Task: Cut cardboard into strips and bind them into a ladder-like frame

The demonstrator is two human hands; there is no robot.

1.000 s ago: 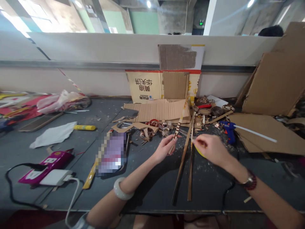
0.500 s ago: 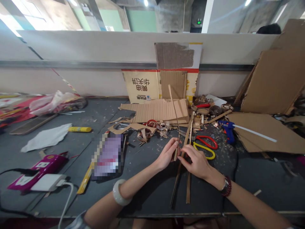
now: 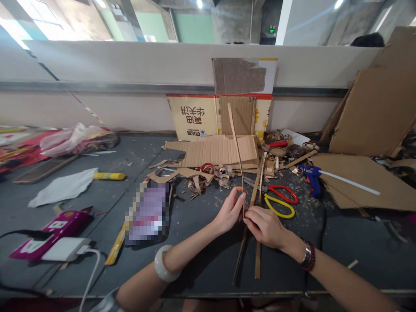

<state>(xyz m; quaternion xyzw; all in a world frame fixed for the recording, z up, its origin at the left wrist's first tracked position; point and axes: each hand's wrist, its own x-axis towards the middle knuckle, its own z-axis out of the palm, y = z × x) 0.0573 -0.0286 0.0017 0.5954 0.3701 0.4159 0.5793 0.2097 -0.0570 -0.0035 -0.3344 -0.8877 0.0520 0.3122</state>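
a thin, narrow cardboard strip (image 3: 236, 143) stands nearly upright, leaning slightly, pinched between the left hand (image 3: 229, 212) and right hand (image 3: 264, 227), its lower end apparently hidden by fingers.

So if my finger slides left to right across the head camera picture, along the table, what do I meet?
Magenta power strip, blurred object, left hand, thin cardboard strip, right hand, red-and-yellow-handled scissors, blue glue gun, cardboard sheet.

Pixelated item (image 3: 147, 212) on bench (image 3: 201, 271): blurred, can't ID. Cardboard strip's (image 3: 234, 138) lower end hidden behind left hand (image 3: 229, 212) & right hand (image 3: 266, 227). Dark shape (image 3: 367, 40) mostly hidden behind partition (image 3: 130, 65). Big cardboard sheet (image 3: 373, 112) cut off by right edge. Scraps (image 3: 196, 184) too small to tell.
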